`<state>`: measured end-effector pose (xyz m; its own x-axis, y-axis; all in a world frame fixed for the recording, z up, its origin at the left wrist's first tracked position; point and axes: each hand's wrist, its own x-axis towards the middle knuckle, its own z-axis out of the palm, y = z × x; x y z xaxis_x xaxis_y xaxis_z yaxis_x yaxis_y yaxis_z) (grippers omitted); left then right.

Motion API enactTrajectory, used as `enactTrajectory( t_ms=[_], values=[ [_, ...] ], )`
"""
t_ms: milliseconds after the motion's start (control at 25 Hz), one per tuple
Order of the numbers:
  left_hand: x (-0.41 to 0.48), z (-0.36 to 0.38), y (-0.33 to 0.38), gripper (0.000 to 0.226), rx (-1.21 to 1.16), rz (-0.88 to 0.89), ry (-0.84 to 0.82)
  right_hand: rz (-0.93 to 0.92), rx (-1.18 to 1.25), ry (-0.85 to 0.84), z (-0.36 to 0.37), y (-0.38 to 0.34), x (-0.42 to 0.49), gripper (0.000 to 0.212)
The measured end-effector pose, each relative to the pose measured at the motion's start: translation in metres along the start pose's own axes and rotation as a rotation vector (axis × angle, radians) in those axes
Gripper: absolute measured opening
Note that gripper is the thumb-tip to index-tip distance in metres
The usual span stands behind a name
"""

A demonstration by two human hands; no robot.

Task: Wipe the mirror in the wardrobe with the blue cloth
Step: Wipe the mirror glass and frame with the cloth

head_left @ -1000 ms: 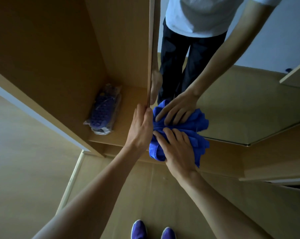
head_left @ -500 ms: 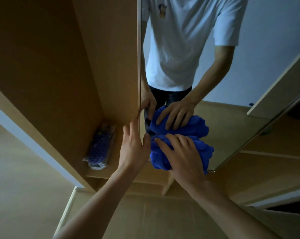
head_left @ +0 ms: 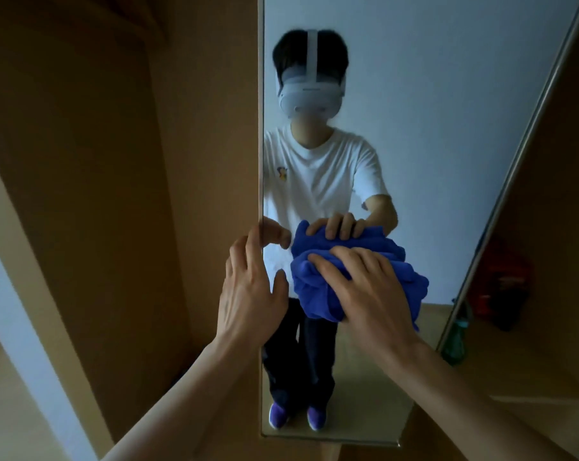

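Both hands and the cloth have climbed the glass since a moment ago, from close to the mirror's bottom corner to about the middle of its height, and the wrapped bundle on the wardrobe floor has dropped out of sight.

The wardrobe (head_left: 115, 194) fills the left side with its tan panels, in shadow. The mirror (head_left: 431, 128) stands tall and narrow beside the panel's edge, and it reflects the person from headset down to purple shoes, against a pale wall. To the right of the mirror frame a dark red thing (head_left: 504, 284) sits in the gloom; I cannot tell what it is.

The blue cloth (head_left: 318, 294) is bunched up against the glass, left of centre. The right hand (head_left: 371, 287) lies flat over it with fingers (head_left: 328, 264) spread and barely bent, pressing it on the mirror. The left hand (head_left: 248, 294) is just beside the cloth, fingers straight up along the mirror's left edge, thumb out toward the cloth, holding nothing.
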<state>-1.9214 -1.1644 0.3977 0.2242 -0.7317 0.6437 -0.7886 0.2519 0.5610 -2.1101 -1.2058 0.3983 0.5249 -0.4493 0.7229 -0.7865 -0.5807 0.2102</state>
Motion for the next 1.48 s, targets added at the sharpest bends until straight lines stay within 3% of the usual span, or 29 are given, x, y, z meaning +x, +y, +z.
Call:
enactTrajectory(
  t_ms=[360,600,880,1120,1480],
  values=[
    [0.105,-0.053,0.068,0.077,0.053,0.248,0.214,-0.039,-0.187,0.212,-0.093,0.043,0.112,0.064],
    [0.156,-0.072,0.104,0.075,0.029,0.269,0.293,-0.061,-0.251,0.396,-0.138,0.075,0.173,0.073],
    [0.206,-0.091,0.141,0.076,0.027,0.254,0.299,-0.114,-0.393,0.51,-0.187,0.104,0.231,0.065],
    [0.233,-0.101,0.156,0.079,0.054,0.265,0.36,-0.152,-0.534,0.575,-0.22,0.117,0.271,0.063],
    [0.226,-0.089,0.139,0.087,0.045,0.243,0.354,-0.066,-0.462,0.593,-0.224,0.139,0.279,0.067]
  ],
)
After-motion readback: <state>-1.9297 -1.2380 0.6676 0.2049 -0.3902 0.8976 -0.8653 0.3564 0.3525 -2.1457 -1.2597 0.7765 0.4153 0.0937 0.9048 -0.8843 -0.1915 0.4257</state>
